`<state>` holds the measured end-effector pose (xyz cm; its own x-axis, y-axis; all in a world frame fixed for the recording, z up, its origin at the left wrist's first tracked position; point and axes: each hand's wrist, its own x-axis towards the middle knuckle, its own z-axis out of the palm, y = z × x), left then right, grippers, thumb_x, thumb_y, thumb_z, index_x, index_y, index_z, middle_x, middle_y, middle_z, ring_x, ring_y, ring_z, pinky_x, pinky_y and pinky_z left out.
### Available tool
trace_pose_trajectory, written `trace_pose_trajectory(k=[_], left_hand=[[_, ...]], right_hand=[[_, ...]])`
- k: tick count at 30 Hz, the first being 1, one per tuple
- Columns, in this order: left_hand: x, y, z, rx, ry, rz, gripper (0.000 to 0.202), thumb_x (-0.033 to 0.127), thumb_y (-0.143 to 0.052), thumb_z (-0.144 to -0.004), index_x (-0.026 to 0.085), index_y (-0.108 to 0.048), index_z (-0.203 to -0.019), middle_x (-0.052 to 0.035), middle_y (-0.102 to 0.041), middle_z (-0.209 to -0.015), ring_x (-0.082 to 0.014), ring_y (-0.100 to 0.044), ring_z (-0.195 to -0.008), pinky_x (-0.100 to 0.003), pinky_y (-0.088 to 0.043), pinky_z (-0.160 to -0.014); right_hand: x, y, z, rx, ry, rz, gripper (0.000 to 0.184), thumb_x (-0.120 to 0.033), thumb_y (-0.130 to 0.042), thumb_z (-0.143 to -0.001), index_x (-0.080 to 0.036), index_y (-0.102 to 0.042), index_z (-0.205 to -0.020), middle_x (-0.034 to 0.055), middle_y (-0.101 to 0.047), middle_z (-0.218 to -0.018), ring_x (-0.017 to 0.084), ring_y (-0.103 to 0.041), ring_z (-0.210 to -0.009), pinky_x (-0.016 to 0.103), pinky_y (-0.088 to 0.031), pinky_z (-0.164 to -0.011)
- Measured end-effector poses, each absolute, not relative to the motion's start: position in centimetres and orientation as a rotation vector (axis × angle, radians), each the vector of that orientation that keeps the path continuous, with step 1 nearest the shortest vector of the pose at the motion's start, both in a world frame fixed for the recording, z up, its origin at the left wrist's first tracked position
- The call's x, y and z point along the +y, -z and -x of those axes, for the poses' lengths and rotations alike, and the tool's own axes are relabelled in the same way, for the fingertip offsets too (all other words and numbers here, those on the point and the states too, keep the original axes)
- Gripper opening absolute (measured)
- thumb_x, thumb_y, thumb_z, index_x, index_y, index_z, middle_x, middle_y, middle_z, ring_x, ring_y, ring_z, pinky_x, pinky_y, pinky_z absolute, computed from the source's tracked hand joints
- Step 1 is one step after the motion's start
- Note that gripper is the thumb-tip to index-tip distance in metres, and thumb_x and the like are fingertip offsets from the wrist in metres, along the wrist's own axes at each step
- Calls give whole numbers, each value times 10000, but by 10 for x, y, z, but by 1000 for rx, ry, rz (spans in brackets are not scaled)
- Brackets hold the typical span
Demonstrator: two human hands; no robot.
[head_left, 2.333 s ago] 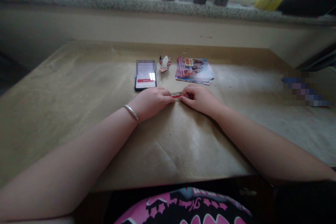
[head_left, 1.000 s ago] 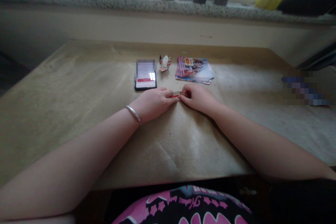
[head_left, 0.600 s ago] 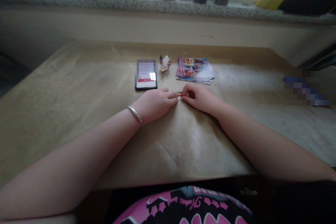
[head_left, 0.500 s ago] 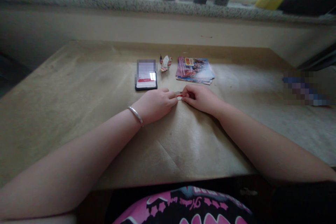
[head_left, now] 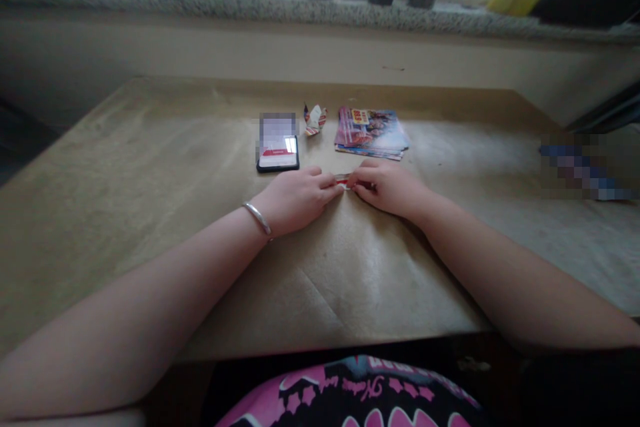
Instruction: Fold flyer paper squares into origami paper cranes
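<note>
Both my hands rest on the brown paper-covered table (head_left: 125, 167) and pinch a small folded piece of red-and-white paper (head_left: 343, 180) between them. My left hand (head_left: 295, 198), with a silver bangle on its wrist, grips the paper's left end with closed fingers. My right hand (head_left: 387, 187) covers the right end, fingers curled onto it. Most of the paper is hidden under the fingers.
A phone (head_left: 278, 152) with a lit screen lies just beyond my left hand. A small folded paper figure (head_left: 315, 119) and a stack of colourful leaflets (head_left: 371, 133) lie behind my hands. Jars and bottles stand on the stone windowsill (head_left: 280, 8).
My hands have drawn closer together on the paper, so less of it shows between the fingers. Nothing else on the table has moved.
</note>
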<state>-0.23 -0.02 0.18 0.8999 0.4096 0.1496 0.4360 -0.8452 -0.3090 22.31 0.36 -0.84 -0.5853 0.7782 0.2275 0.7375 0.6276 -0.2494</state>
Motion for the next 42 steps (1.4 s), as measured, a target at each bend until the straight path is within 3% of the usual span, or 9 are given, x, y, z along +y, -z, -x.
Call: trace_pose_trajectory(k=[12, 18, 28, 33, 42], left_hand=[[-1, -3, 3, -702, 111, 2772, 375, 172, -496, -908, 180, -609, -1266, -61, -671, -1063, -200, -588, -886, -313, -482, -782], [-1, -3, 3, -730, 148, 2782, 356, 176, -472, -924, 200, -618, -1247, -50, -674, -1044, -192, -589, -885, -297, -477, -764], [-2, -2, 1, -754, 117, 2774, 364, 177, -449, -928, 185, -608, -1256, -59, -672, -1047, -202, -581, -869, -311, -478, -751], [-2, -1, 0, -745, 100, 2769, 370, 167, -449, -924, 176, -604, -1261, -67, -663, -1065, -199, -573, -864, -314, -467, -750], [-1, -3, -1, -738, 75, 2767, 376, 172, -462, -917, 160, -606, -1264, -69, -661, -1057, -203, -566, -866, -316, -464, -755]], right_hand=[[6, 8, -224, -2541, -164, 1220, 217, -165, -528, -783, -169, -734, -853, 70, -666, -823, 163, -571, -707, 266, -416, -673], [6, 12, -224, -2490, -211, 1235, 237, -166, -538, -772, -138, -702, -942, 68, -667, -804, 160, -576, -703, 260, -430, -676], [5, 13, -223, -2395, -290, 1317, 199, -136, -567, -725, -139, -728, -843, 55, -653, -747, 141, -555, -649, 243, -425, -631], [1, 7, -223, -2512, -157, 1196, 185, -148, -533, -771, -154, -716, -794, 72, -655, -767, 165, -565, -702, 263, -420, -660], [-1, 7, -226, -2600, -15, 1055, 233, -189, -507, -858, -188, -736, -901, 71, -696, -870, 180, -612, -786, 282, -436, -710]])
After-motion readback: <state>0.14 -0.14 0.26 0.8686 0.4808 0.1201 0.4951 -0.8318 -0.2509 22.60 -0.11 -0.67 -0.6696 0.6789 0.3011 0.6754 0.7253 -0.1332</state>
